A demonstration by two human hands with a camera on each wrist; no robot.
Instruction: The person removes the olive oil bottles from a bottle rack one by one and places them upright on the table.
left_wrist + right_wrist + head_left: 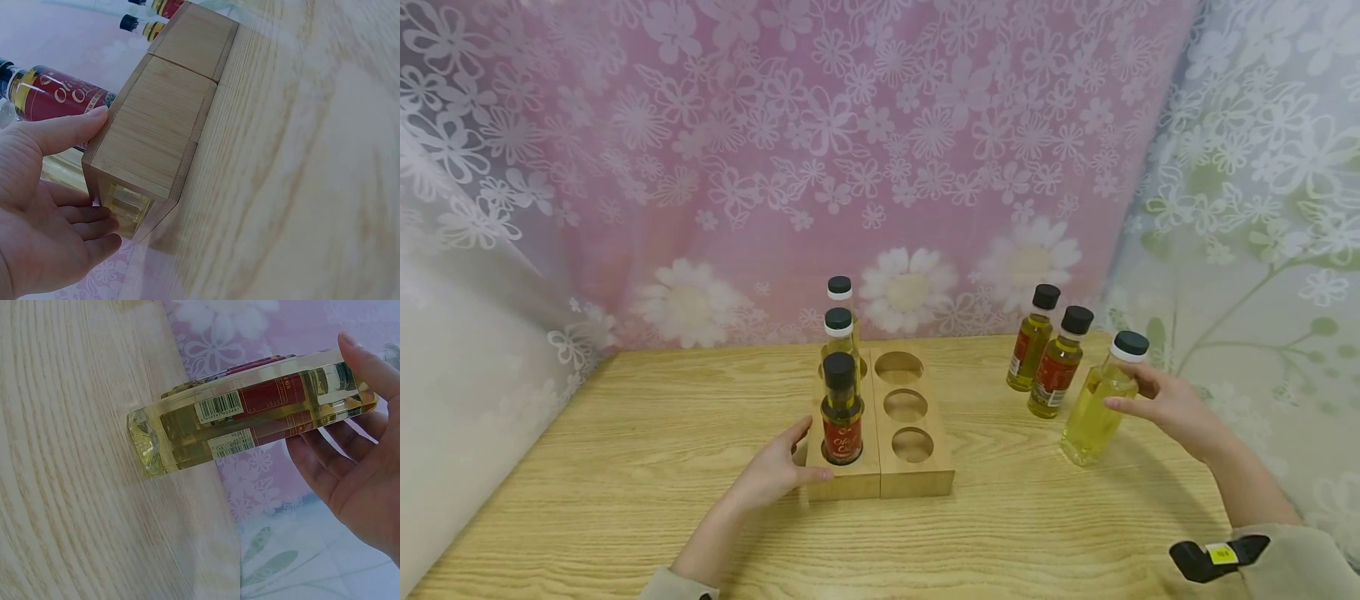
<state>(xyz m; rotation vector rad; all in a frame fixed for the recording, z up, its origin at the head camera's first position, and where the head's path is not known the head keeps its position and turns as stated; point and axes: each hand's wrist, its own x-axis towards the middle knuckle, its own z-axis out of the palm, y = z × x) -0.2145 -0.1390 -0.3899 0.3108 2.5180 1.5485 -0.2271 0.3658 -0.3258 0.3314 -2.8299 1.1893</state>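
My right hand [1176, 412] grips a clear bottle of yellow oil [1097, 417] near its neck, thumb on one side and fingers on the other. The bottle has a dark green and white cap and leans, its base low over the table. At the front left corner of a wooden bottle rack [844, 486], my left hand [771, 471] has its thumb at the top edge and relaxed fingers along the side. In this rack stands a red-labelled olive oil bottle [842, 429], with two green-capped bottles behind it, one being the nearer bottle [838, 323].
A second wooden rack [917, 483] sits flush against the first, with three round holes. Right of it stand two black-capped oil bottles, the farther bottle [1030, 350] and the nearer bottle [1056, 375]. A pink floral curtain [850, 167] hangs behind the wooden table [685, 417].
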